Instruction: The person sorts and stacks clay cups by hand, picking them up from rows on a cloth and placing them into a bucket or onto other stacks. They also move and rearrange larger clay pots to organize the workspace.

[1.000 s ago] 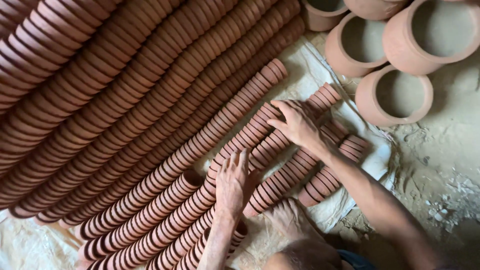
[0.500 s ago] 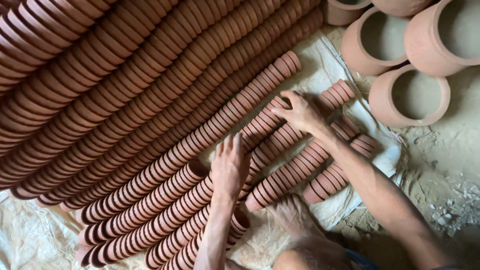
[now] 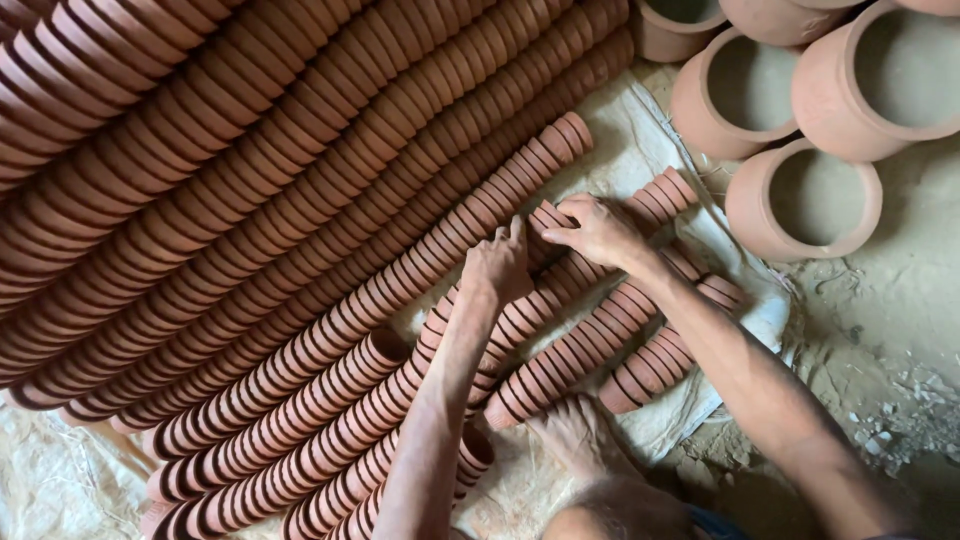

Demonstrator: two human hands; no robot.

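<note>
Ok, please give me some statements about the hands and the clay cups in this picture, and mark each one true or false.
1. Both hands rest on rows of nested clay cups. True: the left hand and the right hand touch the cup rows lying on the white sheet.
2. The cups stand upright, one by one. False: they lie nested in long slanted rows.
3. Large round clay pots sit at the upper right. True.
4. The right hand holds a large pot. False: it touches only small cups.
5. A bare foot shows near the lower rows. True.
</note>
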